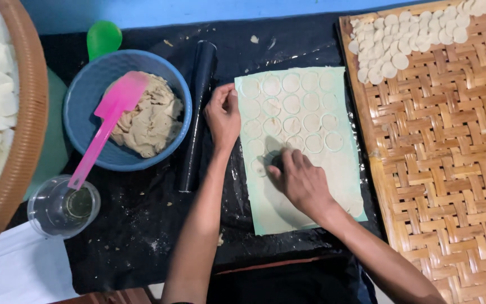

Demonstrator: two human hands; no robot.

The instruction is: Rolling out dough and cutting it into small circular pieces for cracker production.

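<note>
Head view: right hand (302,180) presses a small cutter, mostly hidden under closed fingers, into the dough sheet (299,146). Left hand (223,115), fingers curled, pins the sheet's left edge. Rolling pin (198,112) lies just left of it; bowl (88,95) farther left.

Two bare forearms enter from bottom edge. No sleeves in view, no watch, no bracelets. Left hand (223,115) bare: no glove, no ring seen. Right hand (302,180) bare too, fingers (283,159) ungloved. Nails short, unpainted where visible. Dark garment at bottom edge.
</note>
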